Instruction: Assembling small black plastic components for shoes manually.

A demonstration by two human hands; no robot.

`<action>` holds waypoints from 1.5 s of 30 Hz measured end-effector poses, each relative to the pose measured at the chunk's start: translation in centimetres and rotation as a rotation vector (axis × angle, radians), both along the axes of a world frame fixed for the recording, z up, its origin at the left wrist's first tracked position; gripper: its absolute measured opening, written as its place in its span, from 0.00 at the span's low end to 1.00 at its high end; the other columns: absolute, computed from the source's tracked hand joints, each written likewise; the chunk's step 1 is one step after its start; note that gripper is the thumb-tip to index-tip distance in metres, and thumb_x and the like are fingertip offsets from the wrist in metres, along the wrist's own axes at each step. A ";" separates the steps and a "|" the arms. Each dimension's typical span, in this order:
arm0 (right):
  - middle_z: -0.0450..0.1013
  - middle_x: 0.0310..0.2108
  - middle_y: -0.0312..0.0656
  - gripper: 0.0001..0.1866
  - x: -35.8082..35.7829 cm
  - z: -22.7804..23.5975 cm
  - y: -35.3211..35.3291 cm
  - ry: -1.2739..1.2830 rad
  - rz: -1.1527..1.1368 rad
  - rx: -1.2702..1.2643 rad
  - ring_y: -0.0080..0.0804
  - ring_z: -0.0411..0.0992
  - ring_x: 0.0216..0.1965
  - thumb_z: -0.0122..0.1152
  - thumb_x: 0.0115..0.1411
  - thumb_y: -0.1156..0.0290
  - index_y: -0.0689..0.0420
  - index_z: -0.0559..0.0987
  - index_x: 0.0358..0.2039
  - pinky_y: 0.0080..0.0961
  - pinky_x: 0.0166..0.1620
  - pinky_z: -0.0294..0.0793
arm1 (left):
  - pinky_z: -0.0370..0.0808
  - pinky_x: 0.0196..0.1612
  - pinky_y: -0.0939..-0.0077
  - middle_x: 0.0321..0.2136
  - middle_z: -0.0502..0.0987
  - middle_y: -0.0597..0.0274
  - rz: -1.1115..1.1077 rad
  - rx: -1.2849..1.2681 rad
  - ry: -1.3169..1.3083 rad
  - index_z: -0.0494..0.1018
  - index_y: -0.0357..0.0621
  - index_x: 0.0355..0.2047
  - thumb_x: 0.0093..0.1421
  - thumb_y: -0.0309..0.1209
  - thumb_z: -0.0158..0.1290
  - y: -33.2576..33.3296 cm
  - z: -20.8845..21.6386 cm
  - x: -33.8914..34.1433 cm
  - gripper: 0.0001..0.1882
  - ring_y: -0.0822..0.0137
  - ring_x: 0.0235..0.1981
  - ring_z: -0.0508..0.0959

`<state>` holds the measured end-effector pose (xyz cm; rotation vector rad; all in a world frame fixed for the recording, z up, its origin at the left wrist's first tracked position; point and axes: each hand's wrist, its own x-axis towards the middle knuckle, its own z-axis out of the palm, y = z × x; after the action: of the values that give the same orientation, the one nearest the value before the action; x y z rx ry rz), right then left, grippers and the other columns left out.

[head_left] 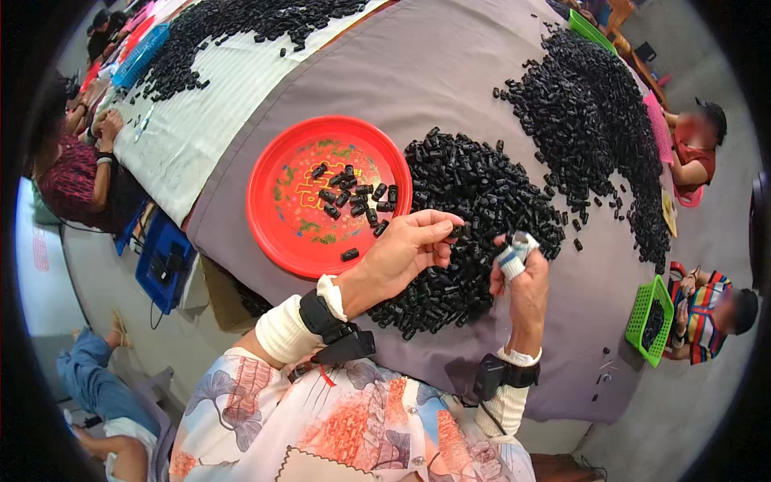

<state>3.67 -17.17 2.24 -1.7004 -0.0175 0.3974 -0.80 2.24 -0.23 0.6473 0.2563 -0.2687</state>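
Several black pieces [379, 192] lie on the red tray [269, 233] beside the left hand [405, 249], which pinches another small piece [458, 230]; a large heap [474, 185] beyond and between the hands seems left to handle. Whether the curled right hand [526, 283] holds anything, I cannot tell.

I see: small black piece [458, 230], pinched in the left fingers [434, 232] | black cylinders [502, 197], jumbled heap, toward the surface's [434, 84] near edge | loose black pieces [358, 210], scattered on red tray [277, 233]
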 end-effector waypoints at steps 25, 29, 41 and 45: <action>0.68 0.16 0.32 0.09 0.7 0.4 1.9 -0.042 0.207 0.019 0.16 0.64 0.13 0.54 0.57 0.65 0.58 0.71 0.27 0.13 0.16 0.61 | 0.71 0.35 0.75 0.28 0.72 0.63 -0.033 -0.130 -0.031 0.70 0.37 0.42 0.61 0.29 0.47 -0.7 0.4 0.2 0.11 0.73 0.28 0.71; 0.68 0.16 0.31 0.10 0.9 -0.6 2.1 -0.178 0.264 0.087 0.14 0.63 0.14 0.55 0.57 0.65 0.59 0.74 0.30 0.13 0.17 0.61 | 0.70 0.36 0.74 0.29 0.71 0.63 -0.013 -0.104 0.001 0.69 0.38 0.42 0.61 0.29 0.46 -0.8 -0.1 0.6 0.10 0.72 0.29 0.71; 0.68 0.17 0.29 0.09 1.0 -1.4 1.7 -0.138 0.230 0.085 0.14 0.63 0.15 0.57 0.56 0.67 0.60 0.74 0.31 0.13 0.19 0.61 | 0.70 0.37 0.74 0.30 0.72 0.62 -0.038 -0.173 -0.007 0.68 0.39 0.42 0.62 0.29 0.45 -0.6 0.0 1.2 0.10 0.72 0.29 0.71; 0.68 0.18 0.29 0.08 1.0 -1.2 1.7 -0.126 0.232 0.039 0.13 0.62 0.15 0.57 0.56 0.67 0.59 0.74 0.30 0.13 0.18 0.61 | 0.71 0.37 0.73 0.31 0.73 0.61 -0.034 -0.195 -0.007 0.68 0.39 0.41 0.62 0.29 0.45 -0.7 -0.1 1.2 0.09 0.71 0.29 0.72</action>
<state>4.62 -15.46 1.01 -1.6875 -0.3150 0.4587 0.37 1.57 -0.35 0.4603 0.2101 -0.3196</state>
